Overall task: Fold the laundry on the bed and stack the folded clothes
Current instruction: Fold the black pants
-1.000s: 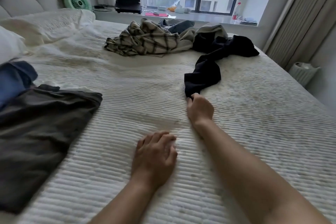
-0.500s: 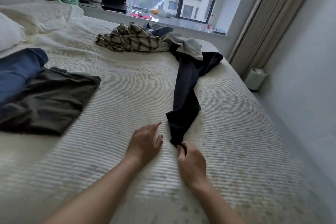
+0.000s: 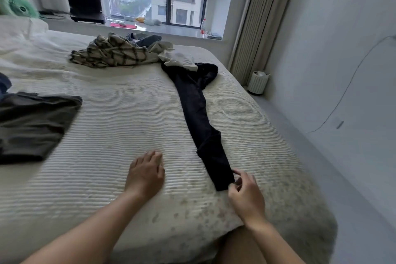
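A long black garment lies stretched out along the right side of the bed. My right hand pinches its near end close to the bed's front edge. My left hand rests flat on the ribbed cover, fingers straight, a little left of the black cloth and apart from it. A dark grey folded garment lies at the left, with a bit of blue cloth behind it. A plaid shirt lies crumpled at the far end with grey and beige clothes, which overlap the black garment's far end.
A windowsill behind the bed holds a laptop, a green fan and small items. A pale ribbed bin stands on the floor at the right by the curtain. The grey wall runs close along the bed's right side.
My right hand has pulled the black garment's end toward me and to the right, drawing it out long and straight. My left hand has stayed on the cover. The view has shifted right.
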